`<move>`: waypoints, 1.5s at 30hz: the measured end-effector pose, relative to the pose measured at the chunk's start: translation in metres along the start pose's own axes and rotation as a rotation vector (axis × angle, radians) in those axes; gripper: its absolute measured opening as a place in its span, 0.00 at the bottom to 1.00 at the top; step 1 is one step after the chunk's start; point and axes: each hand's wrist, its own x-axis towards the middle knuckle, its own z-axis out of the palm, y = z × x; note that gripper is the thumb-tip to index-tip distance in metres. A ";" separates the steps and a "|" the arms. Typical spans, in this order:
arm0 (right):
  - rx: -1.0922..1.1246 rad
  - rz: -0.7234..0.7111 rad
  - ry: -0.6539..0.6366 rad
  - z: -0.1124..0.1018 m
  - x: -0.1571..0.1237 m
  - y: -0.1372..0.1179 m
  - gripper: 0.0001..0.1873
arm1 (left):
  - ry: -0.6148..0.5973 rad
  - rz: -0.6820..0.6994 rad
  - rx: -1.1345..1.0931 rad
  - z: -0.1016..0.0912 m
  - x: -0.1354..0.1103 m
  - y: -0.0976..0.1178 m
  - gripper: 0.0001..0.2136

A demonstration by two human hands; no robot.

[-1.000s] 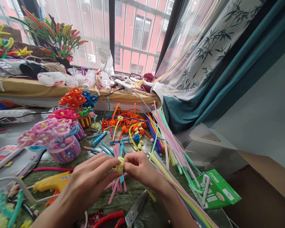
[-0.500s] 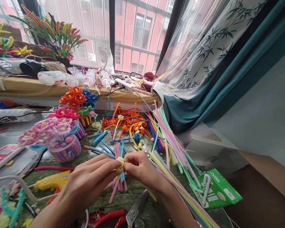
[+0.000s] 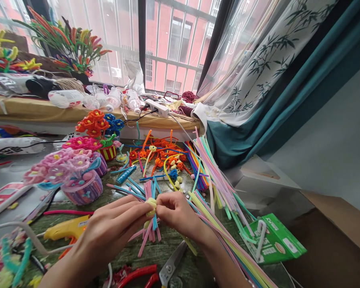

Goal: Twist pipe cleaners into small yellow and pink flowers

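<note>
Pink and blue pipe-cleaner strands (image 3: 148,228) below the hands have swung slightly left since the earlier frame, while the hands stay close together. Far left, a basket of pink pipe-cleaner flowers (image 3: 82,188) stands beyond a yellow glue gun (image 3: 67,229), which lies just beside the left hand (image 3: 114,226). The left fingers are curled and closed, their tips (image 3: 142,204) pinching a yellow pipe-cleaner bud (image 3: 151,207) from its left side. That bud sits mid-air between the hands, above the near middle of the dark tabletop (image 3: 171,250). The right hand (image 3: 180,212) pinches it from the other side, fingers bent tightly around it. Near the table edge lie red-handled pliers (image 3: 136,276) and scissors (image 3: 172,264). Further right, a long pile of pastel pipe cleaners (image 3: 222,216) fans out towards a green box (image 3: 274,240).
</note>
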 end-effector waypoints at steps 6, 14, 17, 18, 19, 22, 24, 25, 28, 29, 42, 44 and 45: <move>-0.040 -0.043 0.117 0.001 0.001 -0.001 0.11 | 0.035 -0.116 0.080 0.006 -0.003 0.000 0.04; -0.175 -0.080 0.147 0.006 -0.001 -0.003 0.13 | 0.027 -0.137 0.112 0.021 -0.004 0.008 0.10; -0.203 -0.089 0.125 0.006 -0.001 -0.004 0.14 | 0.033 -0.089 0.094 0.023 -0.004 0.008 0.11; -0.209 -0.087 0.108 0.005 -0.001 -0.005 0.14 | 0.030 -0.075 0.078 0.023 -0.003 0.007 0.11; -0.211 -0.083 0.088 0.004 -0.001 -0.005 0.14 | 0.022 -0.069 0.055 0.022 -0.003 0.007 0.11; -0.177 -0.067 0.031 0.001 -0.001 -0.007 0.12 | 0.005 -0.120 -0.013 0.018 -0.002 0.005 0.12; -0.130 -0.066 0.015 0.000 -0.002 -0.008 0.10 | 0.001 -0.206 -0.039 0.014 -0.003 0.005 0.13; -0.109 -0.073 0.009 -0.001 -0.002 -0.008 0.10 | -0.005 -0.258 -0.055 0.012 -0.003 0.005 0.13; -0.112 -0.125 -0.009 -0.001 -0.003 -0.008 0.09 | -0.067 -0.402 -0.166 0.008 -0.003 0.005 0.16; -0.132 -0.141 -0.016 -0.001 -0.003 -0.008 0.09 | -0.088 -0.438 -0.216 0.007 -0.003 0.005 0.17; -0.278 -0.230 -0.048 0.001 -0.004 -0.010 0.11 | -0.115 -0.557 -0.409 0.008 -0.001 0.007 0.21; -0.261 -0.235 -0.044 0.002 -0.004 -0.010 0.11 | -0.105 -0.550 -0.407 0.007 -0.001 0.006 0.21; -0.237 -0.227 -0.042 0.002 -0.005 -0.010 0.11 | -0.101 -0.539 -0.402 0.007 -0.001 0.005 0.20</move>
